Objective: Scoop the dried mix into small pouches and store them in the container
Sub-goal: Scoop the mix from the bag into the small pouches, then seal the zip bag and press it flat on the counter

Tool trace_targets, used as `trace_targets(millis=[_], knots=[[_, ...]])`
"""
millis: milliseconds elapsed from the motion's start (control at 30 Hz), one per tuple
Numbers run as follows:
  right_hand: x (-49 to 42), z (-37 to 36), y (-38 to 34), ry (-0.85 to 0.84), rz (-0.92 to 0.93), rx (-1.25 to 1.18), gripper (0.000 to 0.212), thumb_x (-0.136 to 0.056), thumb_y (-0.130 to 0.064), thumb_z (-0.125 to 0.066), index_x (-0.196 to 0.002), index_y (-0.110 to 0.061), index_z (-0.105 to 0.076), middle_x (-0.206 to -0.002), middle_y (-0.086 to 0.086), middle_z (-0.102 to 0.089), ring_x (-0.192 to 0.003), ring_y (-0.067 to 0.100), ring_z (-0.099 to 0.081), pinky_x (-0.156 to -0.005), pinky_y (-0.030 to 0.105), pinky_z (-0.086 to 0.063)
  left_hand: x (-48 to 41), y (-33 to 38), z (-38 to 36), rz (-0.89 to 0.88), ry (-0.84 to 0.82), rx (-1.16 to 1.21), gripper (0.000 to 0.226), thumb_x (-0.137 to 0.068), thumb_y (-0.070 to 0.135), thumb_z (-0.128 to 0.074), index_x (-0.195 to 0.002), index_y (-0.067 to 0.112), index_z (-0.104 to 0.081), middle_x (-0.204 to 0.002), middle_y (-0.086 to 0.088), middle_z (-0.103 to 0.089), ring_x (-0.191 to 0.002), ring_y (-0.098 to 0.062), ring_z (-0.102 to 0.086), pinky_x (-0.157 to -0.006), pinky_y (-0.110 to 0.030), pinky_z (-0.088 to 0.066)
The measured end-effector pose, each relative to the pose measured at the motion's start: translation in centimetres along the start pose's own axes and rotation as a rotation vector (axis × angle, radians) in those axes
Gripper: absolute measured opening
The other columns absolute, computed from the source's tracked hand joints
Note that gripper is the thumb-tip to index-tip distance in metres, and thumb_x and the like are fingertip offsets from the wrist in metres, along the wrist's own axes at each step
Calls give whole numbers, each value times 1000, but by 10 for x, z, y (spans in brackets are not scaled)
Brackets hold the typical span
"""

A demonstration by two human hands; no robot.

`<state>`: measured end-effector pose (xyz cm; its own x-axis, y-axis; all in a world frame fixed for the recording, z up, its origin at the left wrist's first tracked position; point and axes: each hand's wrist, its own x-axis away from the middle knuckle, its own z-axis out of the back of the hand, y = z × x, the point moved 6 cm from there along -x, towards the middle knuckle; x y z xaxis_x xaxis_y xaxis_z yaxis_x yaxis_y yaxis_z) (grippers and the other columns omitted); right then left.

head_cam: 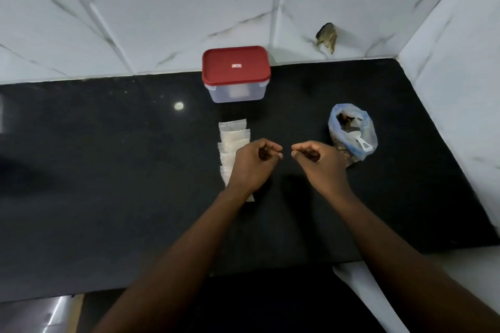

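Hovering curled, empty: left hand (255,161) over small white pouch row (234,132) running 12-to-6; bluish plastic mix bag (351,135) at 2 o'clock of right hand (318,159).

Head view, single, wide-angle: worn at head height, facing forward and steeply down over the black bench (108,170). Close range; both forearms (189,238) enter from the lower edge. Left grip (254,162) and right grip (319,162) mid-frame; tiled wall (162,8) beyond them.
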<state>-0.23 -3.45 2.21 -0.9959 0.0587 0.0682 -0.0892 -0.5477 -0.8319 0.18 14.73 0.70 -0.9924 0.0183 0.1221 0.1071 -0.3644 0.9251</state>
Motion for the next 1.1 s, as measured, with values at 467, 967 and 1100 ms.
trace_targets(millis=[467, 967, 1100], knots=[[-60, 136, 94, 214, -109, 272, 23, -87, -25, -78, -108, -16, -74, -95, -1, -71, -85, 11, -66, -77, 27, -52, -56, 36, -133, 318, -134, 133, 17, -93, 21, -75, -110, 16, -71, -96, 1, -72, -90, -12, -71, -77, -27, -63], [-70, 135, 107, 26, -262, 328, 12, -90, -37, -73, -96, -27, -76, -90, -10, -73, -81, 5, -66, -75, 33, -57, -74, 30, -172, 543, -59, 353, 24, -93, 16, -74, -114, 8, -63, -100, -15, -77, -83, -19, -75, -71, -27, -64], [-67, 140, 88, 147, -186, 191, 6, -88, -35, -74, -91, -30, -74, -84, -15, -70, -78, 0, -65, -71, 29, -56, -71, 35, -161, 504, -50, 391, 19, -96, 21, -71, -112, 10, -68, -99, -10, -77, -86, -16, -77, -70, -24, -62]])
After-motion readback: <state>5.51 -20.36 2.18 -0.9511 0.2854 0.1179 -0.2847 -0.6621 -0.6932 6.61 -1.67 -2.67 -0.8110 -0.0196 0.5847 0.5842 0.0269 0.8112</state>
